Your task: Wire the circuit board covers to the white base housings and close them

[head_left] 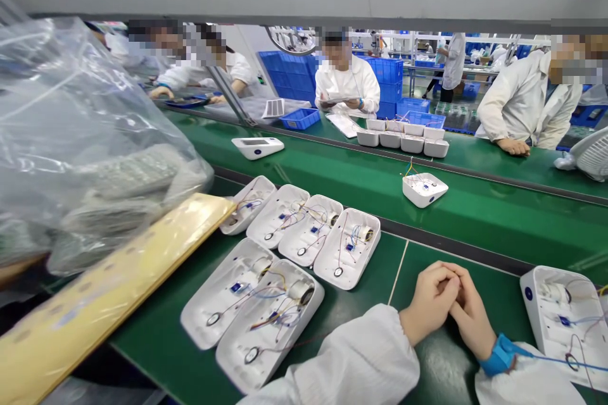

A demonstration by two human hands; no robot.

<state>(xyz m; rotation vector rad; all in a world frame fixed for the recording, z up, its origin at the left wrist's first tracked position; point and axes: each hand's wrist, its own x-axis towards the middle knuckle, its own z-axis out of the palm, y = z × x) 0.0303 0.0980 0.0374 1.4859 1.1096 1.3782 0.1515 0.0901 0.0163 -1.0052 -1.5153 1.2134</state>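
Note:
My left hand [427, 304] and my right hand [468, 310] rest clasped together on the green bench, fingers interlocked, with nothing visible in them. A blue wrist strap [498, 354] with a thin cord sits on my right wrist. To the left of my hands lie several open white device shells [349, 247] with wires and small motors inside, set in overlapping rows. Another open shell [565, 316] lies to the right of my right hand.
A green conveyor belt [475, 202] carries one open shell [424, 188] and a closed white unit [257, 147]. A clear plastic bag [80, 139] of parts and a yellow board [104, 291] fill the left. People in white coats work across the belt, near stacked white shells [403, 138] and blue bins [300, 118].

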